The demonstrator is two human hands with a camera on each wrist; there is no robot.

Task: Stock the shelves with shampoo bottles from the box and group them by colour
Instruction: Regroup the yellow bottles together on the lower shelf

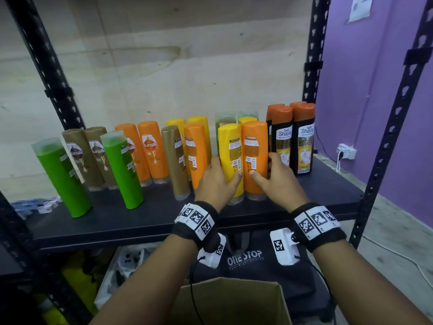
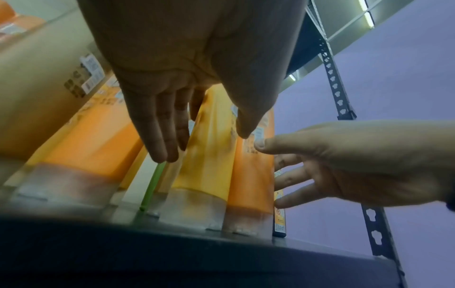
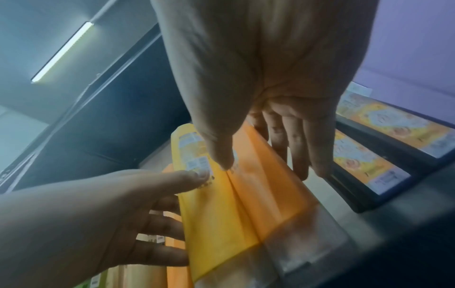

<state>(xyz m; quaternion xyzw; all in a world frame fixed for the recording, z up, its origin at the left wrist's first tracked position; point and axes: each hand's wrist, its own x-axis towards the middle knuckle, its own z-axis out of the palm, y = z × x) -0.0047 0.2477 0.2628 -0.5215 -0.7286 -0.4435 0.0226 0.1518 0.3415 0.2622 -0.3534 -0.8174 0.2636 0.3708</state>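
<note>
A yellow bottle and an orange bottle stand side by side, touching, on the black shelf, labels' backs toward me. My left hand holds the yellow one, thumb on its front and fingers along its left side. In the same way my right hand holds the orange one, thumb in front, fingers at its right side. The cardboard box sits open below my wrists; its inside is hidden.
Along the shelf stand green bottles, brown ones, orange ones, more yellow and orange behind, and black Shayla bottles just right of my right hand. Black rack posts frame the shelf. Bare shelf lies in front.
</note>
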